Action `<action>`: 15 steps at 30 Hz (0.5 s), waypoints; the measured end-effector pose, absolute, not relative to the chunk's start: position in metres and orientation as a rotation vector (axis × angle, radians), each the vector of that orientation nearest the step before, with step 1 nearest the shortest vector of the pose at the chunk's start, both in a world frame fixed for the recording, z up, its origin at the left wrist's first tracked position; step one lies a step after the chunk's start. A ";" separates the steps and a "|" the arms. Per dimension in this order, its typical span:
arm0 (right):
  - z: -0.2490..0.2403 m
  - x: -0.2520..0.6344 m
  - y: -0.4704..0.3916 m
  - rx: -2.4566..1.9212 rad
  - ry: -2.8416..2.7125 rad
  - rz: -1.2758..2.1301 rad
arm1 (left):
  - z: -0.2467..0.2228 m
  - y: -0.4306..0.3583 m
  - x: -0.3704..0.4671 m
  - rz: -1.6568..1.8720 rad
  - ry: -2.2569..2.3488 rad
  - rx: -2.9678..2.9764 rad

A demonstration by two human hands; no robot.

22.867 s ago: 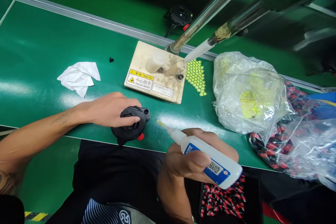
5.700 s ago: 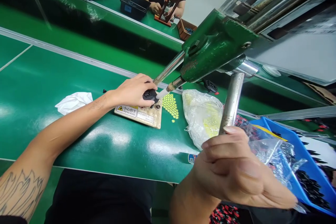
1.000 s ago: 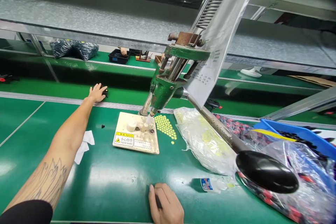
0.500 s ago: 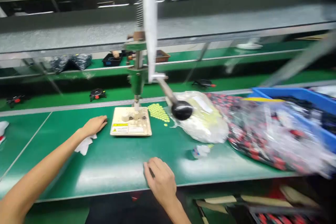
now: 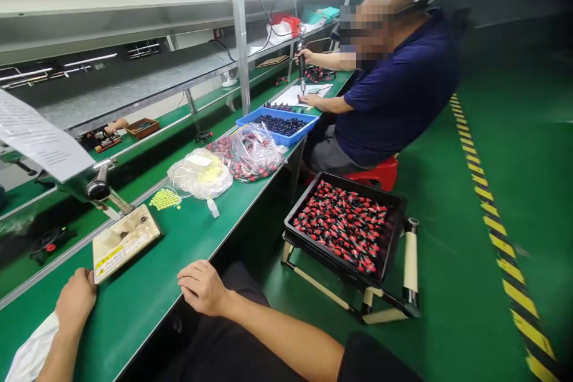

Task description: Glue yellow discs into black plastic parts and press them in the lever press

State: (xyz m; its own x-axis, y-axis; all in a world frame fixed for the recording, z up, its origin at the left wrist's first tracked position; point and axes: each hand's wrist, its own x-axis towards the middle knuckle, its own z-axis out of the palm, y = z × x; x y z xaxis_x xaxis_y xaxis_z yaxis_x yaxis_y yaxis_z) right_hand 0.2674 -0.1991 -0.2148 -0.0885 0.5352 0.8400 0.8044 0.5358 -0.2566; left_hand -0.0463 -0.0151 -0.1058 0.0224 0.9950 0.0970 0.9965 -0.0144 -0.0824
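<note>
My left hand [image 5: 77,301] rests on the green bench with fingers curled, against or very close to the near left corner of the press base [image 5: 128,242]. No object shows in it, though its fingertips are partly hidden. A white cloth or paper [image 5: 33,349] lies by that wrist. My right hand [image 5: 203,287] lies loosely closed at the bench's front edge, and I see nothing in it. Above the base is the press lever with a black knob [image 5: 97,190]. Small yellow-green discs [image 5: 165,199] lie behind the base, beside a clear bag of similar pieces [image 5: 201,174].
A bag of red and black parts [image 5: 255,155] and a blue bin [image 5: 298,138] stand farther along. Right of the bench, a black tray [image 5: 290,221] of red-black parts sits on a frame. Beyond, a seated co-worker [image 5: 398,89] uses an upright driver [image 5: 302,68].
The view has swung to the right, bringing the co-worker, the black tray and the striped floor line into sight. Both hands stay at the bench, the left now closer to the press base.
</note>
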 end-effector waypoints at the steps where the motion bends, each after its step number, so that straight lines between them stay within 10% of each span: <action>1: -0.219 0.271 -0.206 -1.108 -1.777 -0.335 | -0.106 -0.021 -0.043 -0.030 -2.111 -2.140; 15: -0.245 0.280 -0.197 -1.277 -2.072 -0.521 | -0.123 -0.035 -0.041 -0.200 -2.053 -2.338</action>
State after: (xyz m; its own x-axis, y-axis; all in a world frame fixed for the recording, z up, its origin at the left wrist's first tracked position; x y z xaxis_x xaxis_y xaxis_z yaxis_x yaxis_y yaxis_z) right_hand 0.2796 -0.1972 -0.2454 -0.3220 0.6396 0.6980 0.8936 0.4488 0.0010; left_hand -0.0405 -0.0354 -0.1232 0.1245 0.9859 0.1119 0.9890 -0.1324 0.0665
